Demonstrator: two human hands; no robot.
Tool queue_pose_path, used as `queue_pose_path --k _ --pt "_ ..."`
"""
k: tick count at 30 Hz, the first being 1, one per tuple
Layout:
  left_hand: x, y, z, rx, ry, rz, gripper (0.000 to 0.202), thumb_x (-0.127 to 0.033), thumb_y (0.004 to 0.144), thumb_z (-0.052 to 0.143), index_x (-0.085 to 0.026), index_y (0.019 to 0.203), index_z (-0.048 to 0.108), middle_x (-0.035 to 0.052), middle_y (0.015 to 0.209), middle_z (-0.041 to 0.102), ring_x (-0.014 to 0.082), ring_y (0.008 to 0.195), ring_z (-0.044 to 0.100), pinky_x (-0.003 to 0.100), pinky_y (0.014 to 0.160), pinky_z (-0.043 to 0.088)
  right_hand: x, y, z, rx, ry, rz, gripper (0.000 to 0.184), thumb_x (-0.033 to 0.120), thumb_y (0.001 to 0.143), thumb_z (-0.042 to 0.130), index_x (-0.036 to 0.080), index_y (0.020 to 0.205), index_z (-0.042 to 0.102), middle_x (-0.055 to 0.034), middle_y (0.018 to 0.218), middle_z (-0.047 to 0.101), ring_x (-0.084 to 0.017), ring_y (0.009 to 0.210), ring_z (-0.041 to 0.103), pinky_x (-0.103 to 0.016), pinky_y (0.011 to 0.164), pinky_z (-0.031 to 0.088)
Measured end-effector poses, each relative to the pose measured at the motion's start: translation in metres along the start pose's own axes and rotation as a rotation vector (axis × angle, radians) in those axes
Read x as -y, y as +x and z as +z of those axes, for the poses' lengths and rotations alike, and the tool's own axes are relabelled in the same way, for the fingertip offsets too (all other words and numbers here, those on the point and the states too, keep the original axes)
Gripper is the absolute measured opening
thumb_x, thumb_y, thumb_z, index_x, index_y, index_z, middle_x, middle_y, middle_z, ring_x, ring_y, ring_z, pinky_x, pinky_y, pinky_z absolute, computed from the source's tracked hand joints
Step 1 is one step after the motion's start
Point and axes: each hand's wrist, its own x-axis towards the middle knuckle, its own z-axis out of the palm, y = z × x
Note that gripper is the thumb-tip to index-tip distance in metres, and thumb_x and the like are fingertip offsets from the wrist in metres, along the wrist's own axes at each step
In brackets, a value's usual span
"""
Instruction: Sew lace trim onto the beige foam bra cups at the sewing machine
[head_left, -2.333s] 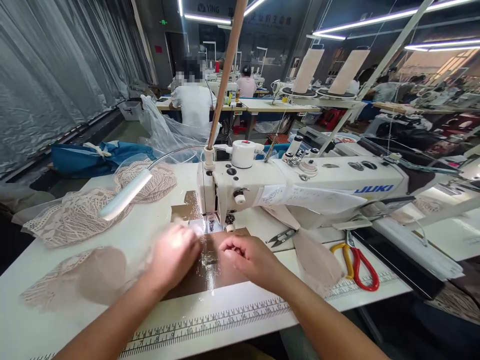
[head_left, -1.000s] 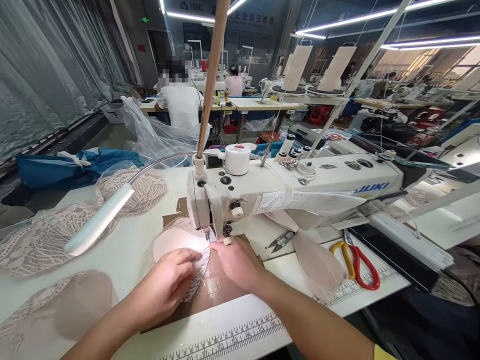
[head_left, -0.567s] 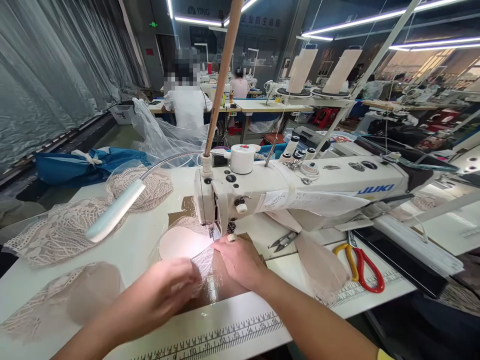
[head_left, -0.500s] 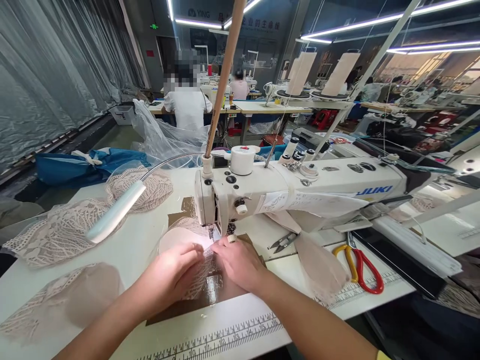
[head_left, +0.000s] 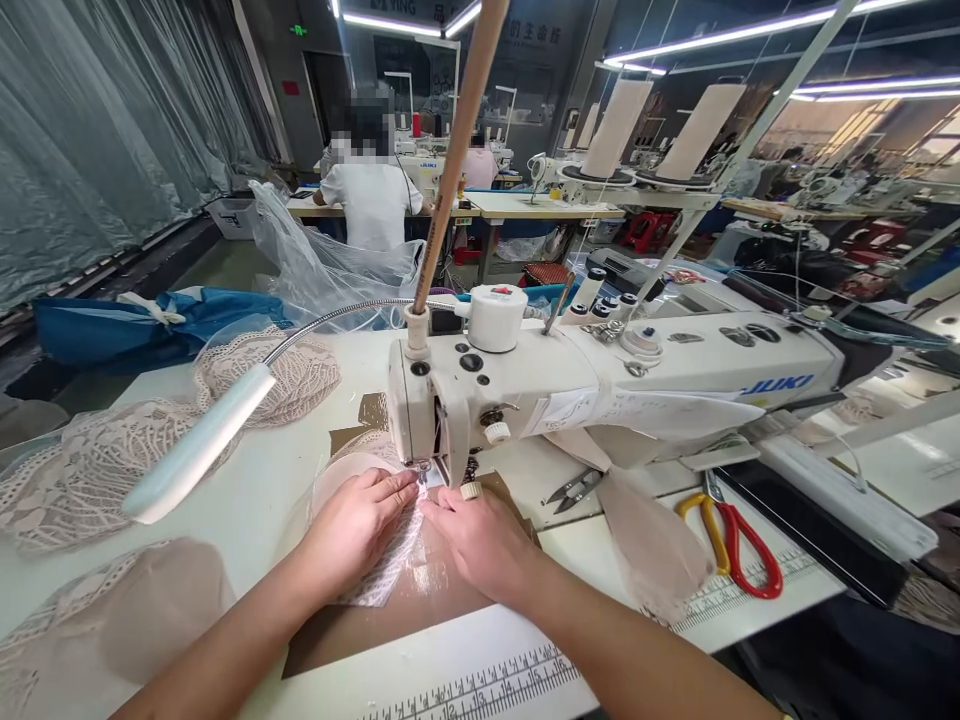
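A beige lace fabric piece (head_left: 386,560) with a smooth cup-shaped part lies under the needle of a white sewing machine (head_left: 517,370). My left hand (head_left: 360,525) is on the fabric left of the presser foot (head_left: 422,472), its fingers bent together and holding the cloth down. To the right of the needle, my right hand (head_left: 480,540) is closed, thumb and forefinger pinching the fabric edge; the exact grip is partly hidden. Beneath both hands a brown shiny sheet (head_left: 450,585) covers the machine bed.
Several lace pieces (head_left: 112,450) lie on the left of the table, under a bendable lamp (head_left: 202,440). Thread snips (head_left: 576,488) and red-and-yellow-handled scissors (head_left: 731,545) lie at right. A printed ruler (head_left: 495,685) runs along the front edge. Another person (head_left: 367,190) sits ahead.
My left hand has slid closer to the needle, and the lace now shows flatter below it. My right hand stays beside the needle. The view has shifted slightly.
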Motion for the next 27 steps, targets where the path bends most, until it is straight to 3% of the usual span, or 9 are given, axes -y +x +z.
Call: queue_pose_path --k 9,15,18,23,27 --pt "0.005 0.001 0.005 -0.004 0.027 -0.084 0.037 -0.012 0.090 0.043 -0.018 0.120 0.064 0.0128 0.113 0.069 0.0271 0.091 0.059 0.042 0.073 0.051 0.000 0.000 0.008 -0.050 0.025 0.045 0.045 0.005 0.079 0.047 0.019 0.120 0.061 -0.0078 0.101 0.062 -0.021 0.087 0.053 -0.031 0.072 0.037" --pt "0.007 -0.008 0.005 -0.039 0.047 -0.131 0.037 -0.020 0.092 0.043 -0.019 0.126 0.058 0.0131 0.129 0.060 0.0318 0.118 0.051 0.050 0.095 0.046 -0.001 -0.002 0.013 -0.130 0.053 0.051 0.042 0.005 0.083 0.045 0.019 0.119 0.061 -0.0063 0.098 0.065 -0.019 0.081 0.054 -0.029 0.071 0.038" --pt "0.005 -0.009 0.003 -0.002 0.109 -0.158 0.040 -0.027 0.092 0.044 -0.017 0.130 0.055 0.0139 0.132 0.057 0.0355 0.124 0.045 0.054 0.098 0.043 0.000 -0.001 0.015 -0.175 0.056 0.064 0.039 0.008 0.086 0.044 0.020 0.118 0.062 -0.0053 0.096 0.065 -0.019 0.080 0.057 -0.029 0.072 0.040" --pt "-0.012 -0.013 -0.016 0.013 0.183 -0.308 0.034 -0.027 0.089 0.048 -0.019 0.120 0.061 0.0152 0.125 0.061 0.0378 0.112 0.054 0.054 0.084 0.048 0.001 -0.002 0.017 -0.225 0.071 0.040 0.039 0.010 0.090 0.037 0.018 0.119 0.063 -0.0082 0.099 0.067 -0.021 0.087 0.061 -0.032 0.080 0.046" --pt "-0.021 -0.051 -0.047 -0.015 0.202 -0.397 0.043 -0.037 0.090 0.052 -0.018 0.129 0.054 0.0145 0.134 0.056 0.0325 0.117 0.055 0.044 0.090 0.050 -0.001 -0.002 0.018 -0.267 0.103 0.023 0.038 0.010 0.089 0.038 0.015 0.116 0.065 -0.0107 0.099 0.067 -0.022 0.088 0.062 -0.035 0.079 0.049"
